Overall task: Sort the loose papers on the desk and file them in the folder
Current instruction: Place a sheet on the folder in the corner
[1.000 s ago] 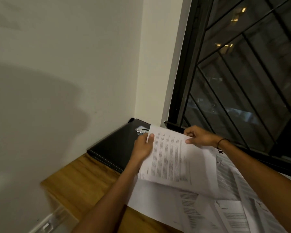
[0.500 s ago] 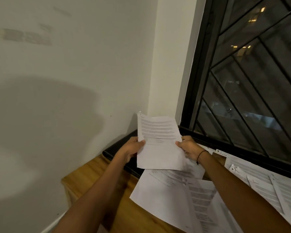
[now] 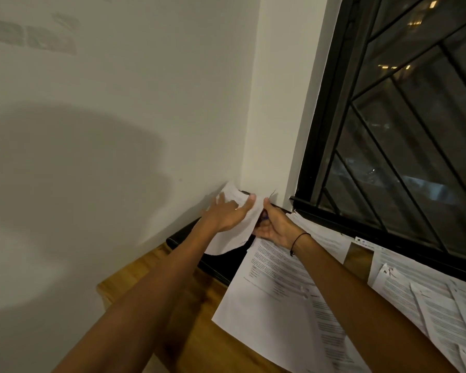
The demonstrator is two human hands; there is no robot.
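Over the one black folder [image 3: 223,265], left hand [image 3: 225,216] lies spread on one sheet [image 3: 226,242]; right hand [image 3: 273,227] pinches its edge.

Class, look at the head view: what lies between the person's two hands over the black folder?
In the head view, a white sheet lies between the left hand and right hand, over the black folder.

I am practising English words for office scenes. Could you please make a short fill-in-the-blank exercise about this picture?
1. Both hands hold one sheet of paper over the ____ folder.
2. The right hand wears a black band on its ____.
3. The loose papers lie on a ____ desk.
4. The left hand lies ____ the held sheet.

Missing words: black; wrist; wooden; on
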